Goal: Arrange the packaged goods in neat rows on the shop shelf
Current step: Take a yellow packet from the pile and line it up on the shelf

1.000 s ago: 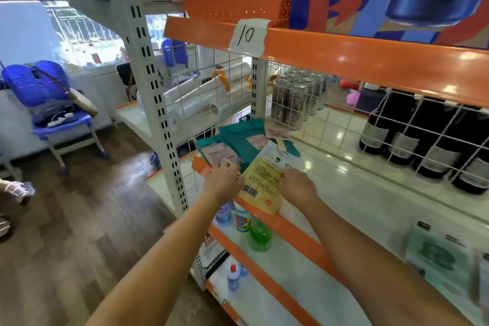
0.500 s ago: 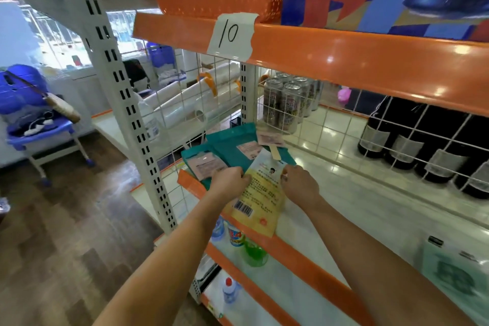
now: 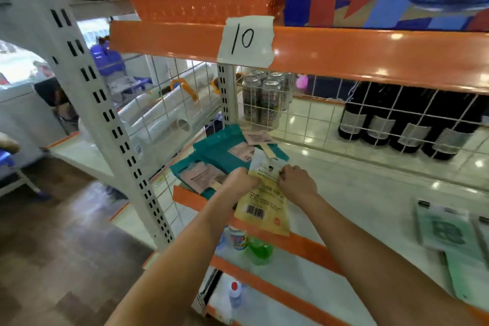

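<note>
Both hands, left hand (image 3: 239,180) & right hand (image 3: 296,182), grip yellow packet (image 3: 264,206) over shelf (image 3: 357,193) edge.

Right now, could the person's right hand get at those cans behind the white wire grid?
Probably not from this side. The cans stand behind the wire grid, which closes off the back of the shelf, and the right hand is busy gripping the yellow packet.

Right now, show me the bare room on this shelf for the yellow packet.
Free: white shelf surface between the yellow barcoded packet and green packets, before the wire grid. Crowded: left end, overlapping teal pouches.
</note>
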`<act>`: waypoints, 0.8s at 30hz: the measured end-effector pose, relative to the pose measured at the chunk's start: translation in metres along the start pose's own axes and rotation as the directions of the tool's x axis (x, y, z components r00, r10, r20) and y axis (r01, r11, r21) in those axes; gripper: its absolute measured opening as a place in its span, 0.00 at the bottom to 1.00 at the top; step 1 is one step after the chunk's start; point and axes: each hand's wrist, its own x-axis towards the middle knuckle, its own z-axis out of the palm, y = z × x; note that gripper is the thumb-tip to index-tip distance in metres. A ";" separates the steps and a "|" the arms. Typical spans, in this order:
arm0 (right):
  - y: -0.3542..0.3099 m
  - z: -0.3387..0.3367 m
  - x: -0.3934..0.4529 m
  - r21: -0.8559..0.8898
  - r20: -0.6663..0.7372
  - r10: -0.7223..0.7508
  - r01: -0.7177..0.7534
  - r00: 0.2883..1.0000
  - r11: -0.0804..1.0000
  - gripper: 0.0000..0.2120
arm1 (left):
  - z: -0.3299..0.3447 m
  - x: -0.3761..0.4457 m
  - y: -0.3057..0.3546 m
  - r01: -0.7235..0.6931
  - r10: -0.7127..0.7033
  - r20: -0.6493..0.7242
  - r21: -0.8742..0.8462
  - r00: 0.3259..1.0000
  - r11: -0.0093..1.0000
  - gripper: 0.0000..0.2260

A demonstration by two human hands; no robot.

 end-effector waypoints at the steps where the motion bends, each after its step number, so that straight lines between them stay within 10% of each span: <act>1: 0.000 0.000 -0.003 0.002 0.001 0.008 -0.008 1.000 1.000 0.16 | 0.001 0.001 0.001 0.008 -0.008 0.005 -0.037 1.000 0.999 0.11; 24: 0.042 -0.030 -0.068 0.130 -0.147 0.376 -0.358 0.915 0.924 0.14 | 0.011 -0.012 0.022 0.026 0.099 0.322 -0.364 0.941 0.931 0.14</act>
